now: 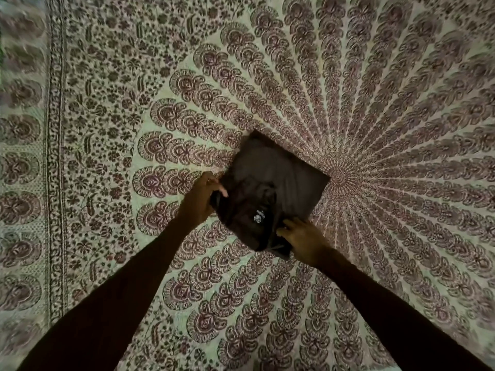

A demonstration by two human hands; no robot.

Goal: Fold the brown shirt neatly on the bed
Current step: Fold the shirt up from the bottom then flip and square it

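Note:
The brown shirt (pixel 270 183) lies on the bed as a compact, roughly square bundle, turned like a diamond, with a small round white label showing near its near edge. My left hand (pixel 199 202) grips the bundle's left corner, fingers curled around the cloth. My right hand (pixel 302 241) holds the near right edge, fingertips tucked against the fabric. Both forearms reach in from the bottom of the view.
A bedsheet (pixel 375 103) with a dense radiating paisley print in maroon on pale green covers the whole bed. A patterned border strip (pixel 55 156) runs down the left side.

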